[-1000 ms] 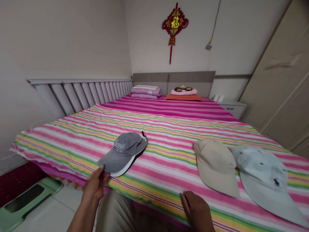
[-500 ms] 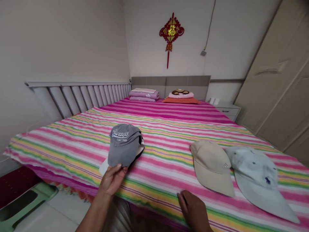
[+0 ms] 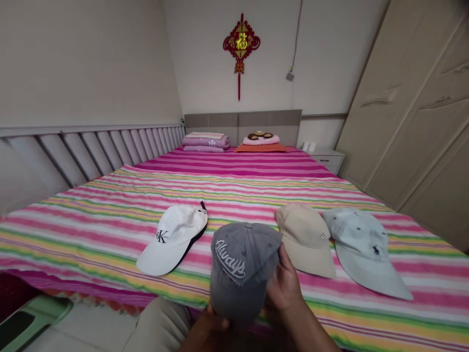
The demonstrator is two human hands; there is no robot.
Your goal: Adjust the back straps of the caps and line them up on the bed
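Note:
A grey baseball cap (image 3: 252, 259) with white "Always" lettering is held up in front of me, its brim toward my body. My left hand (image 3: 210, 325) grips the brim's lower left edge, fingers partly hidden beneath. On the cap's right side, my right hand (image 3: 286, 283) is closed around the crown's edge, with some fingers out of sight behind it. To the left lies a white baseball cap (image 3: 176, 234) with a black "CK" mark. Right of the grey cap a beige cap (image 3: 306, 239) rests on the bed, touching or slightly overlapped by a pale blue cap (image 3: 366, 249).
The bed carries a striped sheet (image 3: 110, 210). Folded purple bedding (image 3: 207, 142) and a pink pillow (image 3: 261, 140) sit by the headboard (image 3: 269, 120). A radiator (image 3: 91, 151) runs along the left, a green stool (image 3: 40, 318) stands lower left, and a nightstand (image 3: 326, 159) stands back right.
The grey cap has been lifted off the white cap and brought right and closer. My right hand has come up and taken hold of it too. The view has turned slightly right.

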